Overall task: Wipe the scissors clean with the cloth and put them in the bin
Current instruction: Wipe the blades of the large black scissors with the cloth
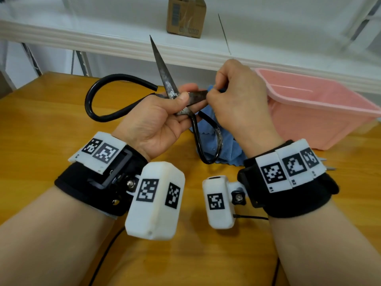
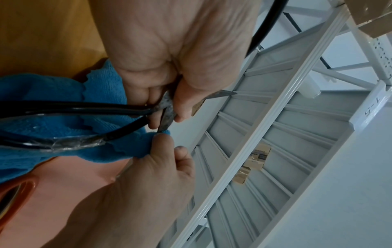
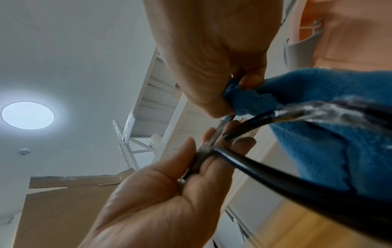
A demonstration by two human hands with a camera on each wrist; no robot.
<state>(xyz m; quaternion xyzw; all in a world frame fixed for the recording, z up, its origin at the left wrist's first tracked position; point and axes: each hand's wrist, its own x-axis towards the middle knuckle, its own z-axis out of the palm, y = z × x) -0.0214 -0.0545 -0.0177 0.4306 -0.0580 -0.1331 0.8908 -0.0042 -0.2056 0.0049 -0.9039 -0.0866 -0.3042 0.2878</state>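
Gripping the scissors (image 1: 175,96) at their pivot, the left hand (image 1: 152,122) has its thumb pressed on top of the joint and its fingers curled underneath, so the tool is held in the air above the wooden table (image 1: 41,124) with its blades spread wide. One blade rises toward twelve o'clock in the head view, dull and spotted along its length; the other runs toward three o'clock and vanishes into the right hand (image 1: 241,100). That hand pinches a fold of the blue cloth (image 1: 224,145) round this second blade between thumb and fingertips, a grip the left wrist view confirms, while the rest of the cloth hangs down toward six o'clock behind the black handle loops. The pink bin (image 1: 321,112) stands on the table at about three o'clock from the hands, near but apart from them, and nothing can be seen inside it. I judge the wiping step to be in hand and not finished: the upright blade looks grimy. The next move likely calls for drawing the pinched cloth outward along the blade toward its tip, keeping the fingertips off the edge, then repeating on the other blade; only afterwards should the blades be closed and the scissors carried to the bin.
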